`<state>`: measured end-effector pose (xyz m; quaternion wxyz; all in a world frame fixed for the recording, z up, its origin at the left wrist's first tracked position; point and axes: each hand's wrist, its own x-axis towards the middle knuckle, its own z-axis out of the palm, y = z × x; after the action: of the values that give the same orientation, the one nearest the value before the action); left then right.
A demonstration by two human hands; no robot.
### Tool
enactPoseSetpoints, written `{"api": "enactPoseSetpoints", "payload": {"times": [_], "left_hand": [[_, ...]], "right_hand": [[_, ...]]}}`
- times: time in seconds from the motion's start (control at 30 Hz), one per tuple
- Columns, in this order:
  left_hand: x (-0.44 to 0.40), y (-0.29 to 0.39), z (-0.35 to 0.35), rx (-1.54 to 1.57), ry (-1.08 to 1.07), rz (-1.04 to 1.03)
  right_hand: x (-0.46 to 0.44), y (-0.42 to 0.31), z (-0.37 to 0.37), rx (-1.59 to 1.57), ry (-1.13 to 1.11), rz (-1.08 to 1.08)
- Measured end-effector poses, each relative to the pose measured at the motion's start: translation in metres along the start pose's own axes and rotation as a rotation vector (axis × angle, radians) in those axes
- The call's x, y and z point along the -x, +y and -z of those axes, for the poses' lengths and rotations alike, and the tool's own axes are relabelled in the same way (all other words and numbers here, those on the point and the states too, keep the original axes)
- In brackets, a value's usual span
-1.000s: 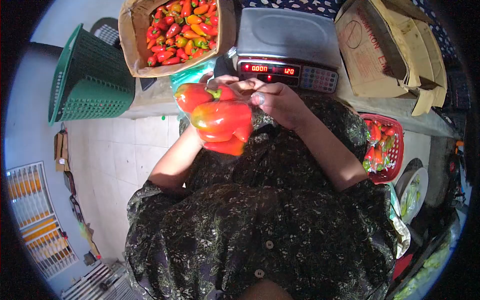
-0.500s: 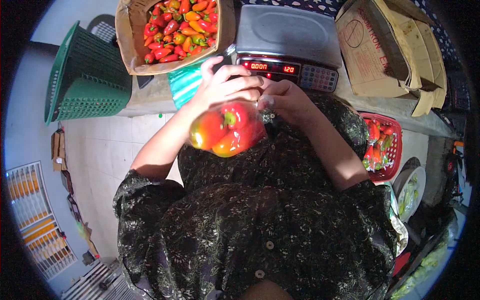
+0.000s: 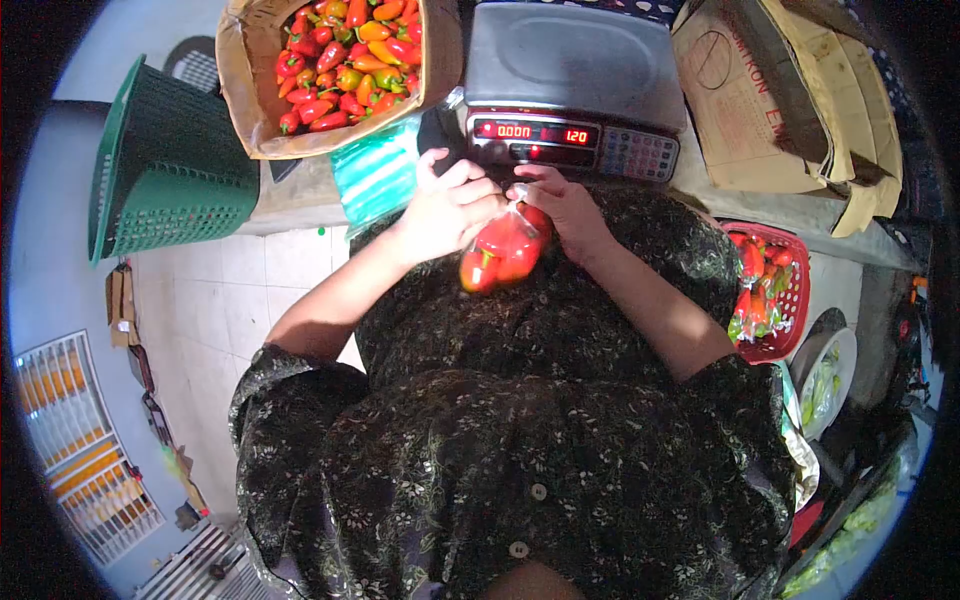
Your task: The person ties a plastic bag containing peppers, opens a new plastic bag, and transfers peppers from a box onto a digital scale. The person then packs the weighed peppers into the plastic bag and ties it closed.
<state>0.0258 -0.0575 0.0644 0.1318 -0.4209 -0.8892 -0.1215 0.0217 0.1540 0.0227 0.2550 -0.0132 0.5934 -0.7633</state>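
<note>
A clear plastic bag of red peppers (image 3: 503,250) hangs in front of my lap, its twisted neck gathered at the top. My left hand (image 3: 452,208) is closed on the left side of the neck, its index finger raised. From the right, my right hand (image 3: 568,212) pinches the same neck between thumb and fingers. Just beyond the hands stands a digital scale (image 3: 575,60), its red display reading 0.000 and 1.20 and its metal plate bare. Green-and-white plastic packaging (image 3: 375,170) lies beside my left hand.
An open cardboard box (image 3: 240,90) of small red and orange peppers (image 3: 350,65) stands at the back left, near a green basket (image 3: 175,170). Another cardboard box (image 3: 740,110) is right of the scale. A red basket (image 3: 795,300) with bagged peppers sits lower right, near a white bowl (image 3: 835,375).
The bag of peppers has swung and turned to the right, now hanging narrower below the hands. My left hand has moved right and slightly down; my right hand has shifted a little.
</note>
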Motion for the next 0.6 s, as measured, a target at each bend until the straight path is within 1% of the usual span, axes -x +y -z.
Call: {"api": "enactPoseSetpoints", "payload": {"times": [0.1,0.23,0.27,0.37,0.47,0.57,0.6], "left_hand": [[-0.002,0.008,-0.004,0.075,0.005,0.137],[-0.014,0.022,-0.012,0.165,0.026,0.313],[-0.015,0.023,-0.017,0.196,0.022,0.340],[-0.017,0.022,-0.029,0.247,0.011,0.414],[-0.010,0.030,-0.019,0.281,-0.032,0.504],[-0.011,0.035,-0.015,0.334,-0.045,0.572],[-0.011,0.035,-0.015,0.355,-0.048,0.592]], "right_hand": [[0.000,-0.011,-0.001,0.286,0.077,0.126],[-0.005,-0.004,0.023,0.661,0.131,0.407],[-0.004,-0.001,0.027,0.641,0.122,0.386],[-0.004,-0.006,0.033,0.783,0.076,0.405],[0.002,-0.010,0.020,0.991,0.090,0.625],[0.004,-0.014,0.015,1.124,0.132,0.763],[0.005,-0.017,0.014,1.142,0.116,0.749]]}}
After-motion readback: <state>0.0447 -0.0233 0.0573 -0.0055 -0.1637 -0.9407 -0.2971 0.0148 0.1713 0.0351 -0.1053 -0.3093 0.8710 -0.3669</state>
